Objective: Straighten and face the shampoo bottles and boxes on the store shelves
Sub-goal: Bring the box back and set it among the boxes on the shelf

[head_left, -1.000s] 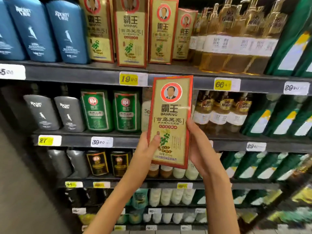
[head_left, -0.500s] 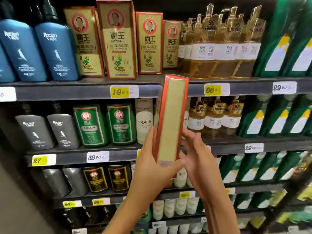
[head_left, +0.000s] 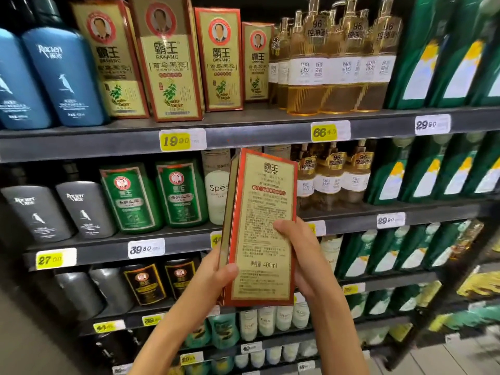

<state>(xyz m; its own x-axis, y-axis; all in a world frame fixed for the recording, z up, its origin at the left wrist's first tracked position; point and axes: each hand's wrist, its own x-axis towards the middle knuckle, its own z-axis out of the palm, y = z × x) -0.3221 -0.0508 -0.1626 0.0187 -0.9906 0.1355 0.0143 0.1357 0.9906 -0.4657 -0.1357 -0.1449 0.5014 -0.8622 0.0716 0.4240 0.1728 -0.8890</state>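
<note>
Dark grey store shelves point(head_left: 108, 143) carry bottles point(head_left: 65, 77), with price tags point(head_left: 182, 140) along their front edges. Before the middle shelf, my left hand point(head_left: 216, 274) and right hand point(head_left: 303, 255) clamp the gold box point(head_left: 259, 212) by its lower sides. Its back panel faces me now; earlier, its narrow side did.

My left hand point(head_left: 216, 269) shows only its thumb; the other fingers lie behind the BAWANG box point(head_left: 261, 212). My right hand point(head_left: 305, 255) also hides its fingers past the box's far edge. The fine print above my thumbs is too small to read, and the box's front face is out of sight. Just above my left hand, the box covers part of a white bottle point(head_left: 215, 190), cutting its name after "Spe", and most of a yellow price tag point(head_left: 216, 239). Below my wrists the small bottles point(head_left: 273, 354) blur. Far left of my hands, a blue Racien bottle point(head_left: 13, 85) is cut by the frame's edge.
</note>
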